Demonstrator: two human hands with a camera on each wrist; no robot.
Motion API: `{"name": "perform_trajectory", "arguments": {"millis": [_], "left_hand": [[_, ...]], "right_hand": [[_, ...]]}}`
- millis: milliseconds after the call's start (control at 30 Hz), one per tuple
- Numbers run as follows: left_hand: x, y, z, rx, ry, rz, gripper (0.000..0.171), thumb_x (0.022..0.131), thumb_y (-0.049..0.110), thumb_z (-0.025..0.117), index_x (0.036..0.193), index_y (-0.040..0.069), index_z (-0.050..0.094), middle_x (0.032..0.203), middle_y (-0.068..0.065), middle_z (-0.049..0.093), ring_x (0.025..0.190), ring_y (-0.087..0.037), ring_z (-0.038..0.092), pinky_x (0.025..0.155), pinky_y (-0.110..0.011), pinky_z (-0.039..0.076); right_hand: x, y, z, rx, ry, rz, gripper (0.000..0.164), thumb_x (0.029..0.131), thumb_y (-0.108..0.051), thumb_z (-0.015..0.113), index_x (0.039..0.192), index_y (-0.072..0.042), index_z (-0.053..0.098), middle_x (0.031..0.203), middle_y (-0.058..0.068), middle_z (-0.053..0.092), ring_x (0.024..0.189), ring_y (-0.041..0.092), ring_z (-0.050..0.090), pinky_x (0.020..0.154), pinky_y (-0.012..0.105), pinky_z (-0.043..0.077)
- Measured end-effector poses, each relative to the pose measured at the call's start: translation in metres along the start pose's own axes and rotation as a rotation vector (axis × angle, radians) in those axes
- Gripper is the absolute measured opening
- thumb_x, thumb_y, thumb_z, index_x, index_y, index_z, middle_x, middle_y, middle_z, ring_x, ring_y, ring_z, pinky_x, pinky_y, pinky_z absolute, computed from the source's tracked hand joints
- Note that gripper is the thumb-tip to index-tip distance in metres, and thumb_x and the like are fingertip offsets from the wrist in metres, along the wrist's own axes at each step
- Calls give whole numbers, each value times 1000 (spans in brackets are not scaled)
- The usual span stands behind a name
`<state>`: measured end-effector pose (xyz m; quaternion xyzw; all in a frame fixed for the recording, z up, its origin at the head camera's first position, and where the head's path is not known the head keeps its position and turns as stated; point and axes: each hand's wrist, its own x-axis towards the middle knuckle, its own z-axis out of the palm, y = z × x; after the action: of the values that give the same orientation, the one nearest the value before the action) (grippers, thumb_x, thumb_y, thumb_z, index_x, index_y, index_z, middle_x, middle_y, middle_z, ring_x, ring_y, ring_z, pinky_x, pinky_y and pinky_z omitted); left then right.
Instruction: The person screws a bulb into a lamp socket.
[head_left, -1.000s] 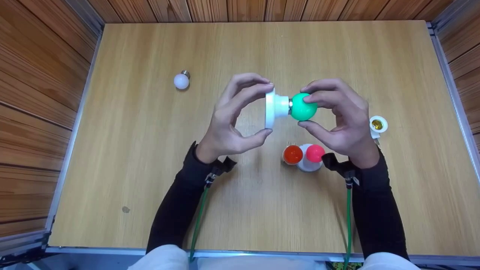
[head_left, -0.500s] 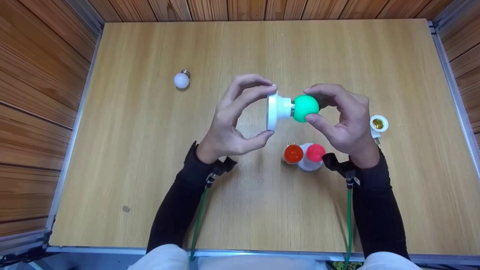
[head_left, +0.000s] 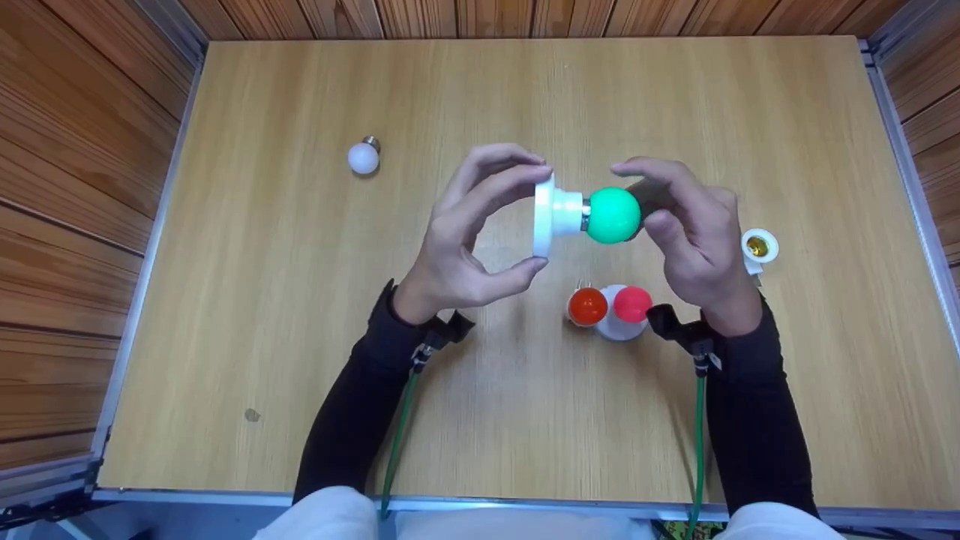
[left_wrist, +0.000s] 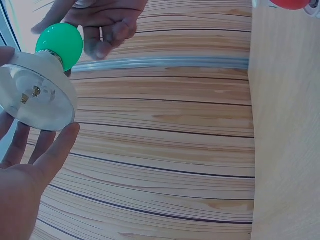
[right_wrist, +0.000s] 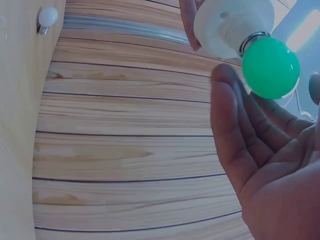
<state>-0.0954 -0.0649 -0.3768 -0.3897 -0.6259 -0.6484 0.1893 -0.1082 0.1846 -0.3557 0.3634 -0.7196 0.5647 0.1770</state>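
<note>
At white socket [head_left: 566, 213], green bulb [head_left: 613, 215], base [head_left: 586, 215] partly hidden

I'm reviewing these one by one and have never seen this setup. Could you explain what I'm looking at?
There's no robot: a person works with two bare hands. The wide view looks down from a head-worn camera; the others come from the left wrist camera and right wrist camera.

The left hand grips a white lamp holder with a green bulb in its mouth. The right hand is beside the green bulb, not gripping it; contact is unclear.

On the table: a white bulb, an orange-red bulb, a pink-red bulb over a white round base, and a white bulb socket.
</note>
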Motion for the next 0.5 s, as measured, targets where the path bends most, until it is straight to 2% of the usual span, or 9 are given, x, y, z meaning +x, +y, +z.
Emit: {"name": "perform_trajectory", "arguments": {"millis": [100,200,333,500], "left_hand": [[0,1,-1,-24,2,-26,66,76,-3,82,135,-20,56,137,-35,47,131,-33,57,113,-48,59],[0,2,-2,-39,1,-50,67,76,-3,82,135,-21,56,138,-34,47,131,-34,57,112,-47,60],[0,2,-3,-42,-2,-58,67,76,-2,82,135,-20,55,138,-34,47,131,-35,56,113,-46,60],[-1,1,-2,-38,-2,-61,67,77,-1,81,136,-20,56,138,-35,47,130,-35,56,112,-46,60]], "right_hand": [[2,-4,3,58,50,-57,75,95,-49,76,119,20,57,105,8,76,102,6,75,91,15,62],[4,-10,9,70,99,-155,60,88,-39,87,113,10,63,122,11,68,114,18,71,101,22,62],[5,-14,14,24,124,-236,31,91,-25,84,101,-1,67,128,13,63,120,20,66,106,24,61],[3,-12,15,22,113,-247,18,94,-16,80,93,-1,69,126,13,62,120,19,65,107,23,60]]}}
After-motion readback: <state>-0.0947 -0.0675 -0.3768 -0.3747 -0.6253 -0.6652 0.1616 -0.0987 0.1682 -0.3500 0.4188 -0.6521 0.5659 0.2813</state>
